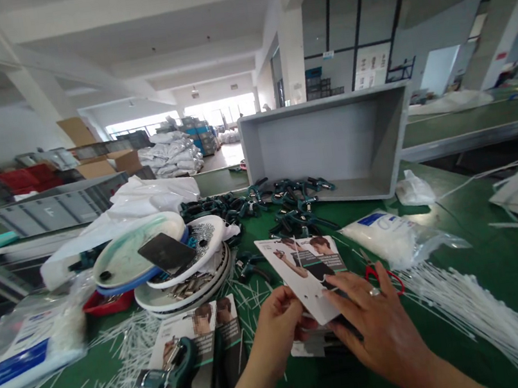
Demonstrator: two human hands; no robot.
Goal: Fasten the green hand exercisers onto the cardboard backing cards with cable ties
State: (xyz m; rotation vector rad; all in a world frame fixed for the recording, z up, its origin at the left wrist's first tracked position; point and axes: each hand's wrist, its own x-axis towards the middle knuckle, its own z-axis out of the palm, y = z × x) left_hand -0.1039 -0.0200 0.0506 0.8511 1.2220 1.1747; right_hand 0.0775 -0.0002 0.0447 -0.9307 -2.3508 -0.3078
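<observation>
Packaging card stood tilted over the green tabletop, held up between the two hands. The left hand had its grip closed on the lower left edge, the fingers partly hidden behind the card. The right hand, a ring on one finger, laid its spread fingers against the card's right edge — whether that grip was pinched closed, I could not tell. Just behind was another printed card, and red-handled scissors lay just beside the right hand. White cable ties fanned out to the right, near a plastic bag. On the left, a dark green clamp rested on more cards, and a phone lay across round trays. Farther back, more clamps were heaped by a grey crate — tipped on its side, its opening facing the hands.
</observation>
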